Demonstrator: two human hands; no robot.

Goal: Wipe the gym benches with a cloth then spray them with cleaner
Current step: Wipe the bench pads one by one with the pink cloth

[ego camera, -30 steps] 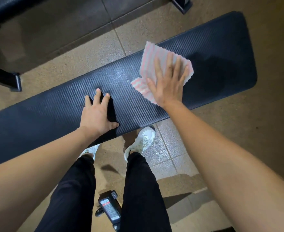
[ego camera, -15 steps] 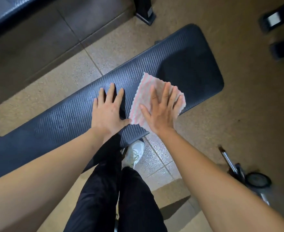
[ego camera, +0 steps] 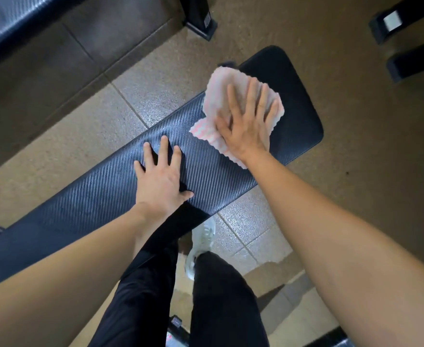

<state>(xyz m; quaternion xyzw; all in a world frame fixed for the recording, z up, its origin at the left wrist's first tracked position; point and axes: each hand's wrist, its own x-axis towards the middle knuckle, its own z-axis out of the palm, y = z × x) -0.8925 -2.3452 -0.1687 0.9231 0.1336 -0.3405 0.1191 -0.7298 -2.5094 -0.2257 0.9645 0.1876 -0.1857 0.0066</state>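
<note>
Pink-striped cloth (ego camera: 221, 96) lies bunched under my right hand (ego camera: 246, 128), fingers (ego camera: 252, 96) straight, pressing; left hand (ego camera: 160, 181) rests flat on the bench (ego camera: 93, 196). Unpinched, the cloth could slide off the far edge.

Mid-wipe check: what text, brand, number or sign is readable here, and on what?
Nothing is legible.
Sticker on the black post foot: too blurred to read.
Pale patch on the black frame foot: blurred, no characters discernible.
Label on the dark object between the legs: too blurred.
Bench pad and cloth: no print visible.
</note>
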